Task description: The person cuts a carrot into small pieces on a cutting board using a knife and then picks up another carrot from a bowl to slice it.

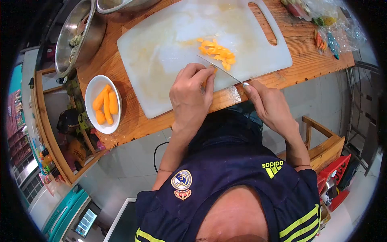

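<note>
On the white cutting board (161,52), a carrot piece (209,76) is held down by the left hand (189,94), the fingers curled together over it so that only an orange sliver is seen. A knife (221,69) is gripped by the right hand (269,105), the fingers clamped on its handle, with the blade laid across the board just beside the left fingertips. A pile of cut carrot pieces (217,51) lies directly beyond the blade. The board is supported by a wooden tabletop (133,121). Whole peeled carrots (105,105) are kept in a white bowl (92,86) near the board, and a metal bowl (76,36) stands beyond it.
</note>
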`<state>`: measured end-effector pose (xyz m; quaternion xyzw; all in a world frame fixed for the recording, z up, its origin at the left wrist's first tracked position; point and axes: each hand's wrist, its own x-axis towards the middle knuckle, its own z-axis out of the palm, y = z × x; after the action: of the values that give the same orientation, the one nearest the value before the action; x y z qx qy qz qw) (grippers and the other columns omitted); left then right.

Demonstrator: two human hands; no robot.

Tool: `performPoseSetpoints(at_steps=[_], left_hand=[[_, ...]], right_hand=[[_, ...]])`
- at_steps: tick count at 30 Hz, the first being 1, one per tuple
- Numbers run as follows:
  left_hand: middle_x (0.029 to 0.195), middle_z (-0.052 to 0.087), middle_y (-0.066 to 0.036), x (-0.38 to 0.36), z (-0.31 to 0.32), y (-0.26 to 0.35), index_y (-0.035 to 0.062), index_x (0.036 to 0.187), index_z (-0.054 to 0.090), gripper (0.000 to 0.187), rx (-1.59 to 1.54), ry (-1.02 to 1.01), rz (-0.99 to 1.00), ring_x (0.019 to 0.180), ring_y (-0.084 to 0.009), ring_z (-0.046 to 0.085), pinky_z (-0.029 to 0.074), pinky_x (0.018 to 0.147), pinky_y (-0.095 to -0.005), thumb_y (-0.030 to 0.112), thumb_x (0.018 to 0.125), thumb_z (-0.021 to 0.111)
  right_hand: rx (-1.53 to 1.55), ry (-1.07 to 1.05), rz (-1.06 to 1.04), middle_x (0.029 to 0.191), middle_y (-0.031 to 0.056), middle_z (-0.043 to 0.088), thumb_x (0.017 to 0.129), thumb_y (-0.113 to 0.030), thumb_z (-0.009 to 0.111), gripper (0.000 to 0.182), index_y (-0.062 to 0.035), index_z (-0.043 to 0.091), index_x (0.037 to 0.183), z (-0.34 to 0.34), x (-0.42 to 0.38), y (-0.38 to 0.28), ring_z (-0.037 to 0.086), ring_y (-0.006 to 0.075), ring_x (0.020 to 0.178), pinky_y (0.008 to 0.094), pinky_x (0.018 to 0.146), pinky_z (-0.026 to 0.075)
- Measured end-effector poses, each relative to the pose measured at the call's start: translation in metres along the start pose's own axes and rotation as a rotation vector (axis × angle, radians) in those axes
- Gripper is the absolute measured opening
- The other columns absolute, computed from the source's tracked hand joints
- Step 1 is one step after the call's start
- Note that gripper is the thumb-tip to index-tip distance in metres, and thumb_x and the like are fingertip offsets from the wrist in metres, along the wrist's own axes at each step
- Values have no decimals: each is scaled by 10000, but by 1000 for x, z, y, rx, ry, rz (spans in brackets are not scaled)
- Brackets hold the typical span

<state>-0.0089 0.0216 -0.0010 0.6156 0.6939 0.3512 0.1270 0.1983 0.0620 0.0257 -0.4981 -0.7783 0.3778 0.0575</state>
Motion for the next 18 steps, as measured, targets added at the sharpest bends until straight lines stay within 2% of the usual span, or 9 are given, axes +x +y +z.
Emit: performPoseSetpoints(at_steps=[8, 14, 17, 18], left_hand=[[914, 705, -82, -1, -2, 2, 49, 910, 759, 102, 17, 4, 11, 798, -252, 691, 538, 707, -349, 49, 808, 769], [896, 701, -78, 0, 0, 3, 46, 883, 753, 77, 7, 4, -13, 777, -248, 687, 536, 681, -346, 46, 807, 771], [891, 697, -78, 1, 0, 1, 47, 882, 752, 79, 12, 12, 22, 757, -244, 683, 538, 667, -342, 44, 806, 773], [891, 696, -78, 1, 0, 1, 46, 882, 752, 80, 6, 7, 13, 756, -244, 683, 538, 667, -341, 42, 805, 774]], right_hand=[[48, -31, -34, 704, 257, 576, 1064, -299, 469, 360, -6, 543, 868, -2, -5, 4, 586, 481, 706, 530, 622, 439], [91, -28, -53, 684, 255, 560, 1063, -274, 479, 336, -5, 536, 869, -2, -7, 4, 573, 479, 689, 526, 611, 434], [61, -11, -76, 668, 228, 533, 1083, -269, 435, 335, -3, 532, 904, 0, -9, 4, 540, 445, 632, 471, 578, 413], [59, -26, -58, 674, 237, 544, 1076, -270, 452, 333, -2, 535, 895, -1, -8, 3, 552, 456, 650, 490, 589, 420]])
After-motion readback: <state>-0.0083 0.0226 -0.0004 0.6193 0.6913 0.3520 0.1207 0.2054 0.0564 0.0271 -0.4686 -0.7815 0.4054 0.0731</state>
